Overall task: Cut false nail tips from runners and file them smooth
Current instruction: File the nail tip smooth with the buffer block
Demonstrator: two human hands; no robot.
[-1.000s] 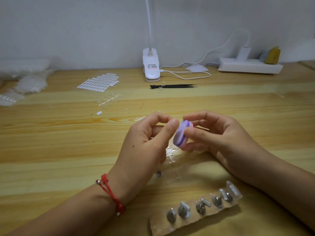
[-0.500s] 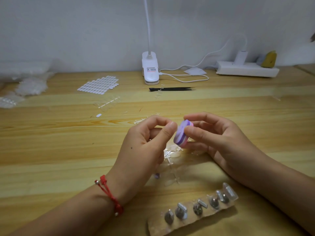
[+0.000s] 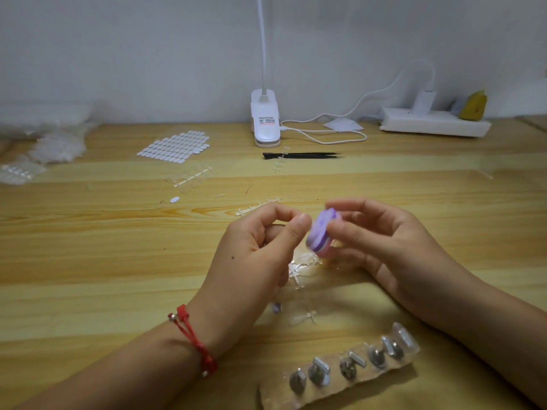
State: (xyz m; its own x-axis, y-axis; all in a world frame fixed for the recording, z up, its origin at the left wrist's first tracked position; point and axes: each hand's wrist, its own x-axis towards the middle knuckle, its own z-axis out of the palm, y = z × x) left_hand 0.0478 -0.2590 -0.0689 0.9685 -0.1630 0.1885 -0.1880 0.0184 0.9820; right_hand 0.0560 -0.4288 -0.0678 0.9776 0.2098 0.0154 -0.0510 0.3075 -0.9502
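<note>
Hardly moved: my right hand still pinches the purple buffer at frame centre. My left hand pinches beside it, contents hidden. Clear runners lie just below.

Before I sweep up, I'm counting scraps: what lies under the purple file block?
Clear runner scraps lie on the table below the purple file block, which the right hand holds above them. Anything under the left hand is covered.

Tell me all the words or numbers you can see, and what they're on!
Lamp clip: one small label with dark and red print, too blurred to read.
Power strip, purple file: no writing shows.
</note>
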